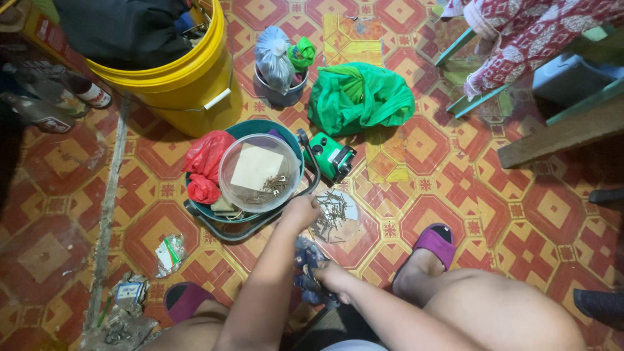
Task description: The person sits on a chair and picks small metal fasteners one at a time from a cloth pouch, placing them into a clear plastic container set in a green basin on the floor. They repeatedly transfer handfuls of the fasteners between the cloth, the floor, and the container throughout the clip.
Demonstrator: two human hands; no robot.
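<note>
— Where are the nails (333,214)?

— Heaped on a clear round lid (351,224) on the patterned floor (520,214), pointing every way (no common long axis). They lie just right of the left hand (300,211), whose fingers are bunched narrow at the pile's edge.

— And the right hand (331,276)?

— Nearer the body, closed on a dark blue bundle (305,260). Left of the pile, a clear tub (260,172) holds more nails.

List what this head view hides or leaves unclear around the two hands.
- Left hand: fingers curl downward over the nails, so its grip is unclear.
- Right hand: the dark bundle under it is too blurred to identify.
- Yellow bucket: top cut off by the frame edge; dark cloth hides its contents.
- Green bag: contents hidden.
</note>
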